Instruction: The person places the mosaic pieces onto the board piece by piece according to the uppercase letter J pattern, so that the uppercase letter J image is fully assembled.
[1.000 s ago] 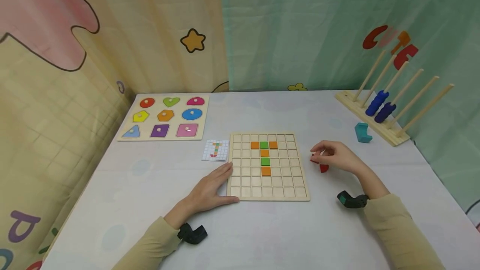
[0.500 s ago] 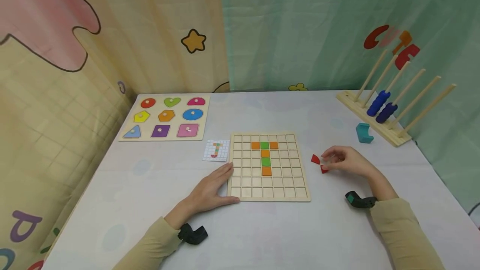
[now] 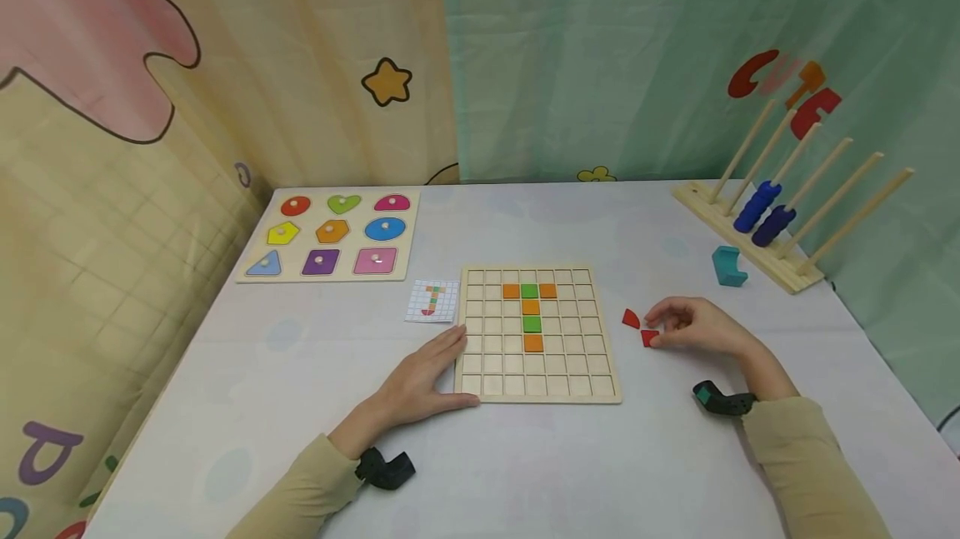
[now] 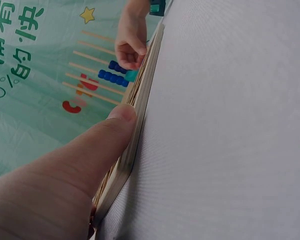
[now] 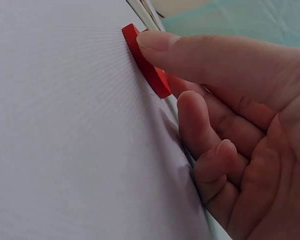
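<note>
A wooden grid board (image 3: 566, 364) lies flat on the table, with several orange and green square tiles (image 3: 532, 324) forming a T-like figure. My left hand (image 3: 420, 376) rests against the board's left edge, fingers extended; in the left wrist view its thumb (image 4: 117, 120) lies on the rim. To the board's right are two red pieces with a curved side. My right hand (image 3: 693, 326) has its thumb and curled forefinger at the nearer red quarter-circle piece (image 3: 648, 338), pinching its edge. In the right wrist view the thumb tip touches this red piece (image 5: 147, 67). The other red piece (image 3: 631, 318) lies apart.
A pattern card (image 3: 432, 301) lies left of the board. Behind it is a knobbed shape puzzle (image 3: 410, 260). At the back right stands a wooden peg rack (image 3: 795, 279) with blue beads on two pegs. A teal block (image 3: 728, 267) lies before it.
My right hand has drawn back to the right and slightly nearer, uncovering the farther red piece. Its thumb and forefinger have come to the nearer one. My left hand stays on the board.
</note>
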